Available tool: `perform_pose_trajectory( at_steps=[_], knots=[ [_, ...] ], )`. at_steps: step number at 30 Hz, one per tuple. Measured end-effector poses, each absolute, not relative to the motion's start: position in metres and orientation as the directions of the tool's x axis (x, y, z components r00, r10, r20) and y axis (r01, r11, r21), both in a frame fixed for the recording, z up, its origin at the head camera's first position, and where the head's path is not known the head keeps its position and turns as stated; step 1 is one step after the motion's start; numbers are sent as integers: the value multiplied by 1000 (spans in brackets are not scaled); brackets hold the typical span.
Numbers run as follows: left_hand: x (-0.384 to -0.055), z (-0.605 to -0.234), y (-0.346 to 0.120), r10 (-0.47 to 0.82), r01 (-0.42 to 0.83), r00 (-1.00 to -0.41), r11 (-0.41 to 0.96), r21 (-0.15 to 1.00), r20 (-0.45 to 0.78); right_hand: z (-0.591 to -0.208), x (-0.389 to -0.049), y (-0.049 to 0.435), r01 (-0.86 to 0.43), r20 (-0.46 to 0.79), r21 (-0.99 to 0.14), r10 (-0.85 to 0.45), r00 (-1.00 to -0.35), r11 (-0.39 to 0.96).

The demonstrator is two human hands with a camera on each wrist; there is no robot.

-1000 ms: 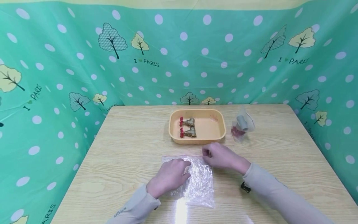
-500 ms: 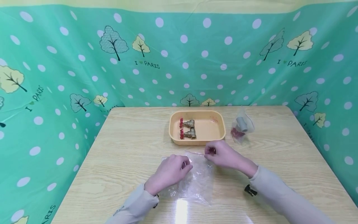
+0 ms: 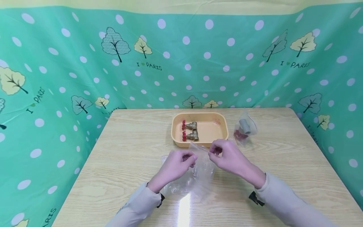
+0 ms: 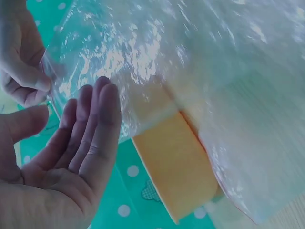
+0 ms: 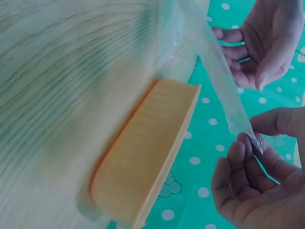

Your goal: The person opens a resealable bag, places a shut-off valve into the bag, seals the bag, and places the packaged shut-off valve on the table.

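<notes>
My right hand [image 3: 231,159] pinches the top corner of a clear plastic zip bag [image 3: 202,171] between thumb and fingertips, holding that edge above the table. In the right wrist view, the bag's edge [image 5: 228,100] runs as a narrow strip up from the pinch. My left hand [image 3: 174,165] is beside the bag with its fingers loosely bent; in the left wrist view its thumb stands apart from the fingers [image 4: 100,138] with nothing between. More clear plastic [image 4: 257,157] lies lower, with a thin red line; I cannot tell whether it is a second bag.
Beyond the hands sits a beige tray [image 3: 211,134] with two brass valves [image 3: 193,136] with red handles at its left side. To its right stands another clear bag [image 3: 245,127] containing a grey pipe piece and something dark red. A green printed curtain [image 3: 181,56] surrounds the wooden table [image 3: 127,151].
The right hand has taken the bag's edge and raised it off the table, moving slightly up and right. The left hand has lifted from the bag, its fingers now more bent.
</notes>
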State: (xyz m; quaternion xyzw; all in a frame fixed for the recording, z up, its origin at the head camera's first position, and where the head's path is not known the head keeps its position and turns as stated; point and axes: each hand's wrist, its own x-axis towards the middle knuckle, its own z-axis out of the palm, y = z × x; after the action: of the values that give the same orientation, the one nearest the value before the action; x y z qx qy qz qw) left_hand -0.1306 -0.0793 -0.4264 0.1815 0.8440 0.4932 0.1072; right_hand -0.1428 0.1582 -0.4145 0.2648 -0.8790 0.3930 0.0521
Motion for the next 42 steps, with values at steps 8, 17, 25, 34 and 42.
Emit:
perform_pose_trajectory(
  at_steps=[8,17,25,34,42],
  knots=[
    [-131,-416,-70,370,122,-929,297,947,4,-408,-132,153,-573,447,-619,-359,-819,537],
    [-132,-408,-63,358,97,-934,217,971,13,-403,-121,147,-662,579,-532,-344,-739,528],
    [-132,-404,-60,371,85,-929,168,982,17,-401,-113,140,-707,604,-510,-381,-700,490],
    [-132,-402,-60,387,79,-922,148,986,15,-400,-107,136,-684,583,-556,-366,-726,472],
    [-129,-398,-59,387,59,-922,172,983,-12,-398,-109,139,-573,497,-692,-286,-819,439]
  ],
)
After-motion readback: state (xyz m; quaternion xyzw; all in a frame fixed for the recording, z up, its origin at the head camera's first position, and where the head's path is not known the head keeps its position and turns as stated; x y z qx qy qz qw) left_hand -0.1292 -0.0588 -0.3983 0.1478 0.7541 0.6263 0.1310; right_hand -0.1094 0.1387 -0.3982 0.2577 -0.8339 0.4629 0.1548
